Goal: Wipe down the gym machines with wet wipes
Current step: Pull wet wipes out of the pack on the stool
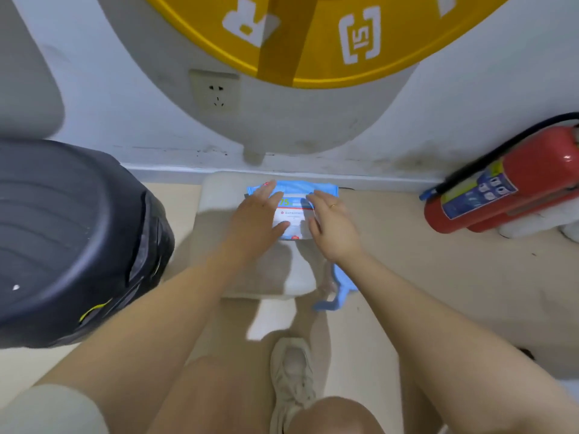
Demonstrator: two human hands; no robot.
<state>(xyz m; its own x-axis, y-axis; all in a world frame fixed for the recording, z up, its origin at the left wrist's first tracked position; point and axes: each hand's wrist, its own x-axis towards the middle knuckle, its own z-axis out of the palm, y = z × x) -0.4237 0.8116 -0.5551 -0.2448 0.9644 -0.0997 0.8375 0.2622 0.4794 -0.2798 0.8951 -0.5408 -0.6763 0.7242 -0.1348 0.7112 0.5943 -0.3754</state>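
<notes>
1. Fingers of the left hand lie straight and flat on the wipes pack; those of the right hand are loosely spread, touching its right edge.
2. Its long axis seems to run left-right, between both hands, equally near.
3. It rests on a pale cushion on the floor by the wall.

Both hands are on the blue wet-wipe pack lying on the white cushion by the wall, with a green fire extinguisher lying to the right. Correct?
Not quite: the fire extinguisher is red, not green, as the head view shows. The rest holds: left hand and right hand rest on the blue wet-wipe pack on the white cushion.
</notes>
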